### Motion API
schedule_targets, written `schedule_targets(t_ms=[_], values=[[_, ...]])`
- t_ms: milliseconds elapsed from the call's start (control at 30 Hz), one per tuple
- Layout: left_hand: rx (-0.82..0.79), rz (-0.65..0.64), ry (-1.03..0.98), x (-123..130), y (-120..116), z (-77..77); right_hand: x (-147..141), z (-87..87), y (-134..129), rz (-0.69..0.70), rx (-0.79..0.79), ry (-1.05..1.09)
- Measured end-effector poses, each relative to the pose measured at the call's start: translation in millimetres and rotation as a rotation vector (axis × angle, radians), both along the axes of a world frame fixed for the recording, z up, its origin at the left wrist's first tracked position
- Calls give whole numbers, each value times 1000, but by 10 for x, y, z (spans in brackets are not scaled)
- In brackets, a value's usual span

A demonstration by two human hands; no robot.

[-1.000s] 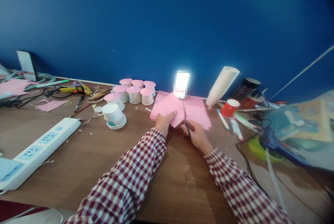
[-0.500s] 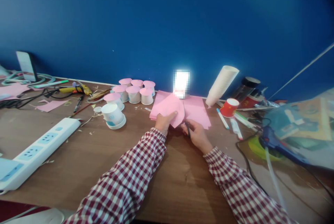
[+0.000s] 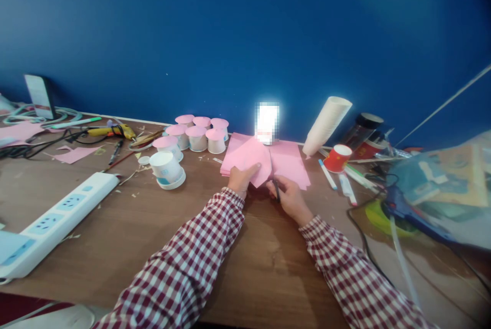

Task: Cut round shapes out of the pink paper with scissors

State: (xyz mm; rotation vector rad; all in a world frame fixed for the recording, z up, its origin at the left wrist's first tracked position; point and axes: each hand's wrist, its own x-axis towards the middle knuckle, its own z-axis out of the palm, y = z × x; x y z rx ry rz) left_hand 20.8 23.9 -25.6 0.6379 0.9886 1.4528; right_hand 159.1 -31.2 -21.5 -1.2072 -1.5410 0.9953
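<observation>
My left hand (image 3: 240, 179) pinches a piece of pink paper (image 3: 253, 157), thumb on top and fingers beneath. Dark-handled scissors (image 3: 276, 191) are gripped in my right hand (image 3: 290, 196), just right of the paper. Their blades reach up along the paper's right edge; how far apart they stand I cannot make out. Under and behind the piece lies a stack of pink sheets (image 3: 289, 162) on the table, partly covered by it. To the left stand several paper cups topped with pink paper discs (image 3: 197, 132).
An uncovered paper cup (image 3: 164, 166) stands left, near a white power strip (image 3: 57, 224). A leaning stack of white cups (image 3: 326, 127), a red cup (image 3: 337, 158), markers (image 3: 327, 174) and a blue glue gun (image 3: 410, 214) lie right. A blue wall (image 3: 230, 37) rises behind.
Almost nothing differs. Both hands, the pink paper and the scissors keep nearly the same places.
</observation>
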Motion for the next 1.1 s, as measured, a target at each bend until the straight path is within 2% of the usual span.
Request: schedule_targets(t_ms=[100, 767, 1100], values=[[47, 9, 32, -2, 4, -12, -1, 6, 0, -2, 7, -11], [38, -32, 8, -39, 49, -48, 20, -30, 15, -11, 11, -47], [63, -45, -2, -47, -4, 16, 15, -17, 6, -14, 9, -46]])
